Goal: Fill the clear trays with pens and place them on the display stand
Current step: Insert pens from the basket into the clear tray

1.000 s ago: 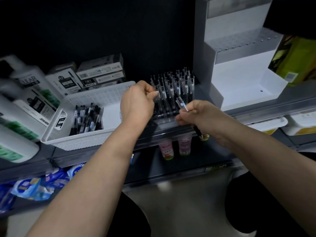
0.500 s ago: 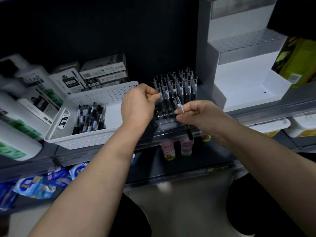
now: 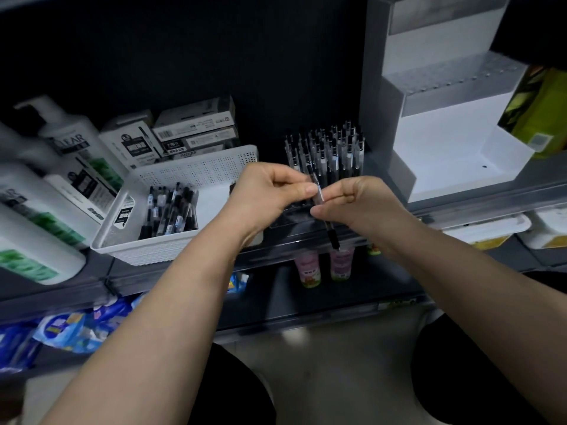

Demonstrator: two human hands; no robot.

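1. Pinching one pen (image 3: 332,233) with both hands, I hold it tilted just in front of the tray (image 3: 283,218), its black tip pointing down past the front edge of the shelf (image 3: 171,273).
2. My left hand (image 3: 267,191) nips the pen's upper end between thumb and forefinger, the other fingers curled.
3. My right hand (image 3: 360,204) grips its middle the same way.
4. The tray sits at the shelf's front edge, with pens standing upright in it.
5. Left of it, a white basket (image 3: 196,171) holds loose pens (image 3: 171,211); the stand (image 3: 445,154) is at the shelf's right end.
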